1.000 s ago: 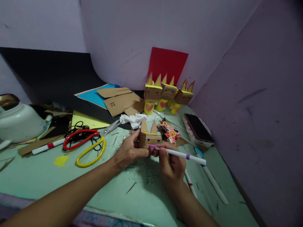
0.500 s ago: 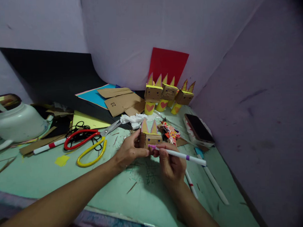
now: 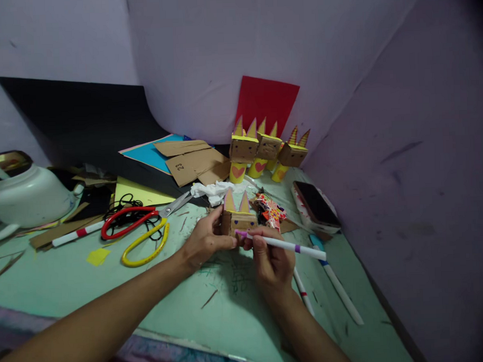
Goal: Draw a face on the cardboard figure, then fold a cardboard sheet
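My left hand (image 3: pixel 206 239) grips a small cardboard box head (image 3: pixel 243 221) by its left side. Two pointed, purple-edged ears rise from its top, and two dark eye dots mark its front. In my right hand (image 3: pixel 274 259) is a white felt-tip marker (image 3: pixel 291 246) with a purple band. Its pinkish-purple tip meets the front of the box head, below the eyes. The lower part of the box is hidden by my fingers. Just behind my right hand lies a scrap of flowered paper (image 3: pixel 272 209).
Finished-looking cardboard figures (image 3: pixel 243 149) with yellow bodies stand at the back before a red sheet (image 3: pixel 268 98). Red-and-yellow scissors (image 3: pixel 144 234) and a white teapot-like vessel (image 3: pixel 32 196) are on the left. A phone (image 3: pixel 315 202) and a blue-capped marker (image 3: pixel 340 291) lie right.
The view has shifted very slightly. Both hands keep their hold, and the marker tip stays on the front of the box head with hardly any visible movement.
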Tool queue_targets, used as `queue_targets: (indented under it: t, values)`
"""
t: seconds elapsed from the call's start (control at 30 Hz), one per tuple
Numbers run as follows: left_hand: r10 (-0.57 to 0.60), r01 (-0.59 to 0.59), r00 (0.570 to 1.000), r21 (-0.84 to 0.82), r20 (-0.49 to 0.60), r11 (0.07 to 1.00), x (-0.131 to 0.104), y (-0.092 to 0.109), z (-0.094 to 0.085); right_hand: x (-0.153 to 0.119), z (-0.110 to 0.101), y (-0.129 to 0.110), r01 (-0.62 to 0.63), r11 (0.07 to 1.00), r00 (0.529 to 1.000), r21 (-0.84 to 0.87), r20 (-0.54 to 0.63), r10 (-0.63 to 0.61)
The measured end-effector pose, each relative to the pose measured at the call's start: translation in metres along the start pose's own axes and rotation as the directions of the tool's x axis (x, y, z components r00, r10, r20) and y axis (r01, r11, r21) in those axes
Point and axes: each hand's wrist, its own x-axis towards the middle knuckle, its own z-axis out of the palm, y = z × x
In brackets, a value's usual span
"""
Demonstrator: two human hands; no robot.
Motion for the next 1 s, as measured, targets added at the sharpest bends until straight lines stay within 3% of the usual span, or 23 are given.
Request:
queue_targets:
  t: [0.13,0.23,0.33,0.4,0.43,0.6,0.9,1.0]
  values:
    - [-0.023,0.023,0.999,-0.020,-0.022,1.000,0.000,0.000,0.000,0.000,0.001,-0.002,-0.028,0.999,1.000,0.041,0.000,0.028]
    - [-0.030,0.029,0.999,-0.037,-0.028,0.999,0.000,0.000,-0.001,0.005,0.000,-0.004,-0.105,0.979,0.982,0.177,-0.140,0.130]
    - [-0.042,0.039,0.998,-0.073,-0.039,0.997,0.001,-0.001,-0.002,0.016,-0.007,-0.006,-0.179,0.936,0.884,0.302,-0.368,0.288]
    - [-0.052,0.047,0.998,-0.096,-0.045,0.994,0.001,-0.001,-0.002,0.024,-0.015,-0.008,-0.199,0.928,0.818,0.314,-0.468,0.333]
    - [-0.052,0.047,0.998,-0.102,-0.047,0.994,0.001,-0.001,-0.002,0.026,-0.019,-0.008,-0.202,0.934,0.807,0.294,-0.490,0.329]
    - [-0.027,0.020,0.998,-0.102,-0.062,0.995,0.001,0.000,-0.001,0.030,-0.029,-0.008,-0.263,0.955,0.862,0.134,-0.412,0.295]
    - [-0.030,0.024,0.999,-0.131,-0.042,0.991,0.001,-0.002,-0.003,0.033,-0.037,-0.020,-0.351,0.921,0.887,0.171,-0.254,0.386]
    - [-0.031,0.025,0.999,-0.151,-0.038,0.988,0.002,-0.003,-0.003,0.028,-0.041,-0.023,-0.297,0.938,0.897,0.180,-0.286,0.339]
